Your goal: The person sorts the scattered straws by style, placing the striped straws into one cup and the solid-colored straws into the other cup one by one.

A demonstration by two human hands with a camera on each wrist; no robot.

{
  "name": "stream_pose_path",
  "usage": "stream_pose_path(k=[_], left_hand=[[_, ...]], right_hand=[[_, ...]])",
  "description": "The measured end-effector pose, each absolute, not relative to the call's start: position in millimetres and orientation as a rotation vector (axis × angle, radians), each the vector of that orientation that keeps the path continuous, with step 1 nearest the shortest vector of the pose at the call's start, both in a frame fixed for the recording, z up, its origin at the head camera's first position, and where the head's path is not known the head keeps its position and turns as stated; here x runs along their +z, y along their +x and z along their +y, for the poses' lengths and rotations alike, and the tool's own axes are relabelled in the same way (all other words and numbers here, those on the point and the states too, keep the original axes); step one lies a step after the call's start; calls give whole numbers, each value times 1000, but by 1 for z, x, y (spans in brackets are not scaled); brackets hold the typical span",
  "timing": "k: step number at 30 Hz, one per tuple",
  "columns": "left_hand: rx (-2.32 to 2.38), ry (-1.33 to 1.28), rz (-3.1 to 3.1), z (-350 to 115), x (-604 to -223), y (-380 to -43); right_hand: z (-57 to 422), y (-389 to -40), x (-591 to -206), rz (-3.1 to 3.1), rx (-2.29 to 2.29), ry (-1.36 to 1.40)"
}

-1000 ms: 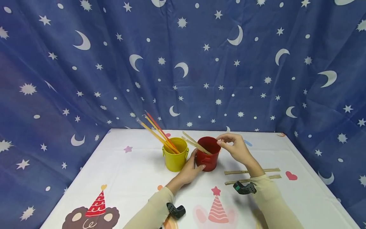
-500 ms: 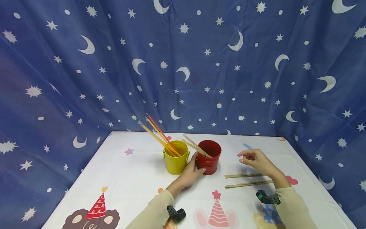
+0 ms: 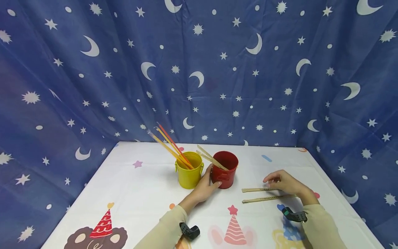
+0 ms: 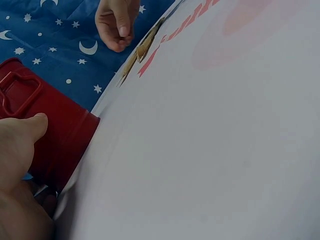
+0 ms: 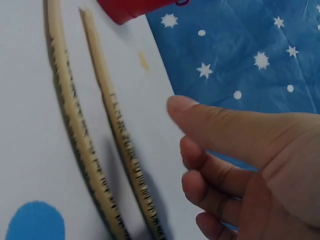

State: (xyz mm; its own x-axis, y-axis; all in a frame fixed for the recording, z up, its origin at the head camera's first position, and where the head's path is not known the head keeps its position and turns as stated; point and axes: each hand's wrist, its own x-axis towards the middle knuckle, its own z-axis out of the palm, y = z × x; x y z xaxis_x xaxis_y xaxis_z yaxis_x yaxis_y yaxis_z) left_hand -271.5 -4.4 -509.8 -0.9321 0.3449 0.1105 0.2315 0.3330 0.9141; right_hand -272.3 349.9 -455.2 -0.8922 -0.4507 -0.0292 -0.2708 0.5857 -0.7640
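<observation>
My left hand (image 3: 203,191) holds the side of a small red bucket (image 3: 226,175), thumb across its front; the left wrist view shows the thumb (image 4: 36,126) by the bucket's folded handle (image 4: 25,95). Several thin paper-wrapped sticks (image 3: 207,157) lean in that bucket. On the table lie two more paper-wrapped sticks, a farther one (image 3: 253,190) and a nearer one (image 3: 261,199), with printed lettering. My right hand (image 3: 287,183) hovers just over the farther stick, fingers loosely bent. In the right wrist view, the right hand (image 5: 250,170) holds nothing and stays apart from both sticks.
A yellow bucket (image 3: 188,178) stands just left of the red one, with orange, yellow and red sticks (image 3: 174,148) leaning out. The white printed tablecloth (image 3: 140,186) covers the table. A blue star-and-moon curtain (image 3: 214,114) hangs behind.
My right hand has moved from the red bucket's rim to the right and down, over the sticks on the table. The left hand keeps its hold on the red bucket.
</observation>
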Motion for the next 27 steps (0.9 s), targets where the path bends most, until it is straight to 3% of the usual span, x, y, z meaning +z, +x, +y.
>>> stream_pose_path(k=[27], left_hand=[[1685,556,2463,-6,-510,-272]], right_hand=[[349,-273,-470,2668,-1050,-472]])
